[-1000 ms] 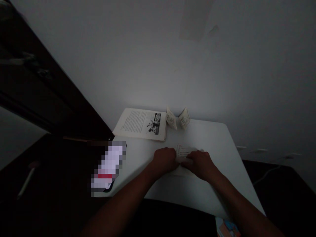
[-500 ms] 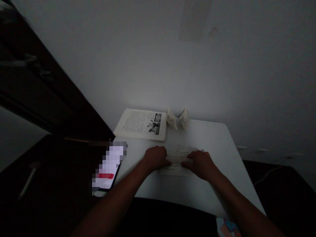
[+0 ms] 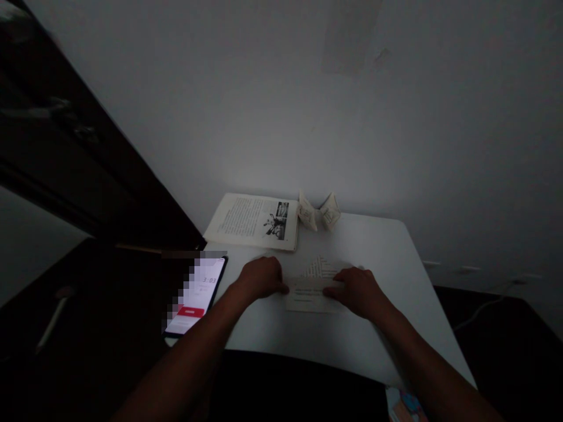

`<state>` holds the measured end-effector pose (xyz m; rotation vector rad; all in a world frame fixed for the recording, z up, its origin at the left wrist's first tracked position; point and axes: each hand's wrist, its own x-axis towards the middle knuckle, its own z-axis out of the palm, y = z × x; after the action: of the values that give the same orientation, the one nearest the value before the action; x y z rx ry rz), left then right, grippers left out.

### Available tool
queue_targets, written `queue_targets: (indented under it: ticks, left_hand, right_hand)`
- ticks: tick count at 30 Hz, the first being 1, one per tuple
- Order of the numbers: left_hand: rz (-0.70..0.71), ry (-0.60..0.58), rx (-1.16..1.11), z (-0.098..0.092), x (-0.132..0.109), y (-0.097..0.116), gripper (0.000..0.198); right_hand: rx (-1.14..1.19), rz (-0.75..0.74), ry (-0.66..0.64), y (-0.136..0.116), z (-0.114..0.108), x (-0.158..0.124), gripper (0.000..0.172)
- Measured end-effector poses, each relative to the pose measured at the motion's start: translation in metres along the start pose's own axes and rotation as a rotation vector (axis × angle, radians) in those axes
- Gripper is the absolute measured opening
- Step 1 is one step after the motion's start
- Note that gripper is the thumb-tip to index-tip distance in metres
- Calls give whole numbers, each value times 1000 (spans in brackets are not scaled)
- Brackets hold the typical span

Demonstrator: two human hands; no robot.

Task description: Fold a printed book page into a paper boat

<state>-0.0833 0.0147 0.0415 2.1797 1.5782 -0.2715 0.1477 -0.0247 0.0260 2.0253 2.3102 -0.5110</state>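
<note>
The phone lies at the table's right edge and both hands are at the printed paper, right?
Not quite: the head view shows the phone at the left edge of the table. The left hand and right hand are indeed at the printed paper.

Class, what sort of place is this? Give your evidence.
Probably a dim room at home: a white rounded-corner table by a plain grey wall, near a dark door with a lever handle.
</note>
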Motion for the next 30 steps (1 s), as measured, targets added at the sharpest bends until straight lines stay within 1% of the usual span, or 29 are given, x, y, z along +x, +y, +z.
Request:
queue_targets:
  ticks: [1, 2, 4, 6, 7, 8, 10, 12, 14, 15, 17, 21, 25, 28, 30]
  left_hand:
    - [-5, 12, -2, -1, -2, 0, 23]
    - [-9, 49, -4, -2, -5, 1, 20]
    - [-9, 178, -14, -1, -14, 8, 13]
    - [72, 347, -50, 9, -24, 21, 14]
    - [128, 413, -60, 16, -29, 29, 14]
    - [203, 454, -57, 26, -32, 38, 14]
    - [340, 489, -9, 49, -36, 52, 19]
    - [398, 538, 19, 71, -34, 61, 31]
    - [398, 613, 29, 87, -29, 64, 42]
    - [405, 625, 33, 92, -27, 63, 44]
    - [388, 646, 21, 96, -25, 60, 44]
    - [394, 636, 12, 90, -26, 55, 42]
    - [402, 634, 3, 87, -29, 52, 44]
    - [404, 637, -2, 89, -28, 51, 45]
    - [405, 637, 1, 90, -27, 50, 46]
  right_hand:
    - [1, 3, -3, 0, 0, 1, 36]
    - [1, 7, -3, -1, 1, 2, 36]
    - [0, 11, -3, -3, 1, 5, 38]
    - [-6, 9, 5, -6, 3, 9, 40]
    - [-13, 6, 4, -8, 3, 11, 41]
    - [-21, 4, 1, -9, 3, 13, 41]
    - [-33, 0, -1, -12, 4, 16, 42]
    - [-34, -1, -4, -14, 4, 18, 43]
    - [-30, 7, 0, -15, 5, 19, 45]
    - [-29, 10, -3, -15, 5, 19, 45]
    - [-26, 22, -4, -15, 4, 19, 47]
    - [-4, 41, -7, -14, 2, 21, 52]
    - [-12, 47, -41, -10, 0, 22, 48]
    - [-5, 88, -26, -4, 0, 21, 48]
    - [23, 105, -27, 1, -1, 19, 44]
